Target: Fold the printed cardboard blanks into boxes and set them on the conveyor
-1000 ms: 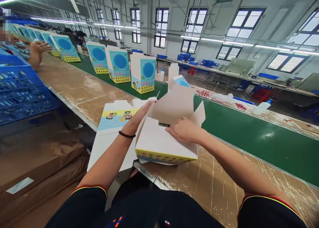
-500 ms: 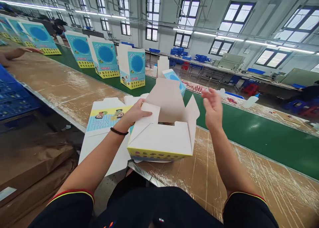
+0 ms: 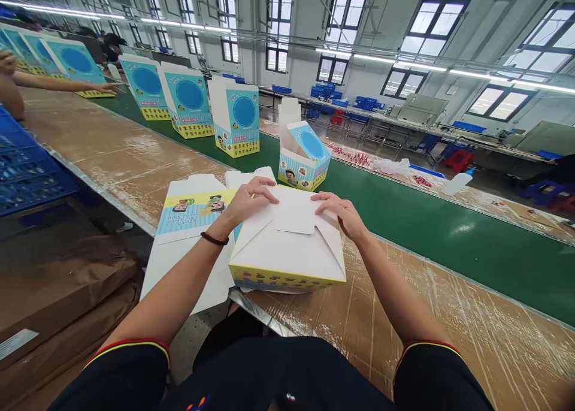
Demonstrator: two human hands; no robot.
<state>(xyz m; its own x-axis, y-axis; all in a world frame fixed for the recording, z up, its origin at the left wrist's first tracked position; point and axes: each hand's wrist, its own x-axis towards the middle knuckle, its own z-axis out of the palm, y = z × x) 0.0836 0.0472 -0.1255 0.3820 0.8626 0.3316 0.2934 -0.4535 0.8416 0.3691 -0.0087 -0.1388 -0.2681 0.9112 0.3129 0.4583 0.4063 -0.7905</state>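
Apparently the box on the table has its flaps folded over, though from afar I can't tell if they're locked; my left hand and right hand rest there, fingers loosely spread, gripping nothing; one blank lies flat.

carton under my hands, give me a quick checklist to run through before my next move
1. Left hand and right hand on the carton: ok, both touch its upper face toward the far end.
2. White flaps folded over: ok, they lie across the upward face.
3. Tab locked: cannot tell, its edge shows near the middle but not what is beneath.
4. Inside of the carton: cannot tell, the flaps cover it.
5. Belt spot just beyond the carton free: not ok, an open-topped carton stands there on the green conveyor belt.
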